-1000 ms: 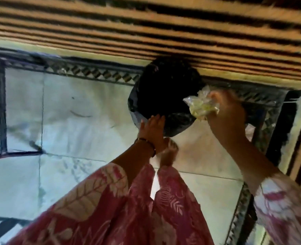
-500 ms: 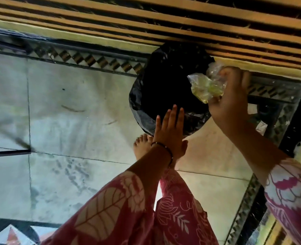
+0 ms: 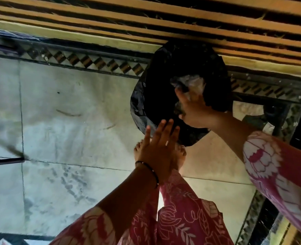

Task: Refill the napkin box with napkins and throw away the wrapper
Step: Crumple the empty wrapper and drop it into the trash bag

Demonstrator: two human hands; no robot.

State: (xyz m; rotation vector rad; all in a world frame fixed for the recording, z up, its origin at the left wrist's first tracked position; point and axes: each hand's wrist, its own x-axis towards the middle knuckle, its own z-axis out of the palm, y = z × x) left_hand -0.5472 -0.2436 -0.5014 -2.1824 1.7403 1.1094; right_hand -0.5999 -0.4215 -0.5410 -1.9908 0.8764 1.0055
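Observation:
A bin lined with a black plastic bag (image 3: 156, 96) stands on the floor against the slatted wall. My right hand (image 3: 194, 110) reaches down into its mouth, holding the crumpled clear plastic wrapper (image 3: 192, 82), which sits inside the dark opening. My left hand (image 3: 158, 145) hovers flat, fingers apart, just over the bin's near rim and holds nothing. No napkin box is in view.
Pale floor tiles (image 3: 72, 124) with a dark patterned border (image 3: 93, 62) spread to the left. A wooden slatted wall (image 3: 164, 18) runs behind the bin. My bare feet (image 3: 179, 156) stand right in front of it. A scrap of paper (image 3: 268, 128) lies right of the bin.
My right hand has dropped from beside the bin's right rim down into its mouth, taking the wrapper with it. My left hand stayed near the front rim.

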